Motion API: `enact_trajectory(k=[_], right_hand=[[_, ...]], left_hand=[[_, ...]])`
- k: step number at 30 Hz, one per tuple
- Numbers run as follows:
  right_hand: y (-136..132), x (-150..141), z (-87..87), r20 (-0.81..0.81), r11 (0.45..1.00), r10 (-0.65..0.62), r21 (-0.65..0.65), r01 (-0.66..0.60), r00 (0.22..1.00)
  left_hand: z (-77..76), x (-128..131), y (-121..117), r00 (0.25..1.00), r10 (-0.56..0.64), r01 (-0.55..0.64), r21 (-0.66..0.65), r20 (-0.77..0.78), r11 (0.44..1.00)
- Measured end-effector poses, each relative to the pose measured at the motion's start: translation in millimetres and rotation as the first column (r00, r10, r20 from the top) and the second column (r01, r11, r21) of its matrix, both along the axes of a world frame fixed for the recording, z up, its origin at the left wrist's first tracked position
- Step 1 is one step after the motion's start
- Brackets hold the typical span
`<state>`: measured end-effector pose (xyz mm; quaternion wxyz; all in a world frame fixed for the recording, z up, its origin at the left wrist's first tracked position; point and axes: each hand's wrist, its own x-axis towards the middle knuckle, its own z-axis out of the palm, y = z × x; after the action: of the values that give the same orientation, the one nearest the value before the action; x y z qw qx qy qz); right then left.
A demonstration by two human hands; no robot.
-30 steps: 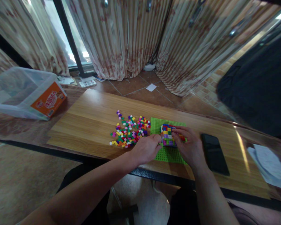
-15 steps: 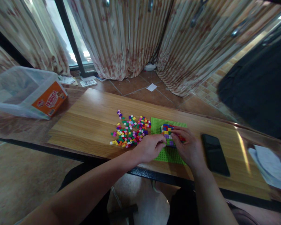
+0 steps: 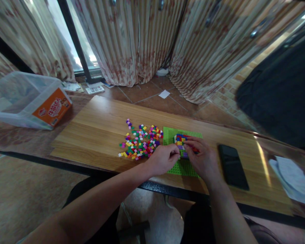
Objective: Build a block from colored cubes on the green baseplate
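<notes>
A green studded baseplate (image 3: 171,133) lies on the wooden board, and on it stands a low block of multicoloured building bricks (image 3: 180,138) in blue, yellow, red, white and purple. My left hand (image 3: 164,158) is at the left side of this block, thumb and forefinger pinched together; whatever is between them is too small to make out. Over the right part of the block bends my right hand (image 3: 202,157), its fingers and thumb closed on the bricks and hiding some of them. Left of the baseplate spreads a pile of small loose bricks (image 3: 139,144) in many colours.
A black phone (image 3: 233,166) lies right of my right hand, and white papers (image 3: 295,178) lie beyond it. At the far left stands a clear plastic bin (image 3: 25,98) with an orange label. Striped curtains (image 3: 152,40) hang behind the table.
The right fingers have shifted slightly on the brick block. Both hands otherwise stay at the same place, and the whole view has drifted a little.
</notes>
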<state>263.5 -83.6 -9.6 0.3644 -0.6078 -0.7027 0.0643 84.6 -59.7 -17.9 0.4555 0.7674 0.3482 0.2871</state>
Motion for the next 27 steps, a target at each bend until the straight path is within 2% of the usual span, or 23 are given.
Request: enact_trajectory(k=[5,12,17,21,27], right_hand=[[-0.4,-0.1,-0.6,0.025,1.0,-0.009,-0.002,0.009,1.0],[0.2,-0.2,-2.1,0.045,1.0,-0.013,-0.004,0.013,0.999],[0.2,-0.6,-1.4,0.048,1.0,-0.009,0.0,0.009,0.999],[0.0,-1.1,-1.1,0.057,1.0,-0.011,-0.001,0.011,0.998],[-0.3,-3.0,0.3,0.06,1.0,-0.022,0.004,0.021,0.998]], left_hand=[[0.7,2.4,0.7,0.998,0.036,-0.034,-0.04,0.044,0.999],[-0.7,4.2,1.7,0.999,0.042,-0.043,0.031,0.017,0.999],[0.6,6.0,2.0,0.998,0.054,-0.054,-0.011,0.017,0.998],[-0.7,8.8,1.8,0.996,0.073,-0.065,-0.127,0.055,0.99],[-6.3,13.5,-0.3,0.965,0.128,-0.032,-0.38,0.23,0.924]])
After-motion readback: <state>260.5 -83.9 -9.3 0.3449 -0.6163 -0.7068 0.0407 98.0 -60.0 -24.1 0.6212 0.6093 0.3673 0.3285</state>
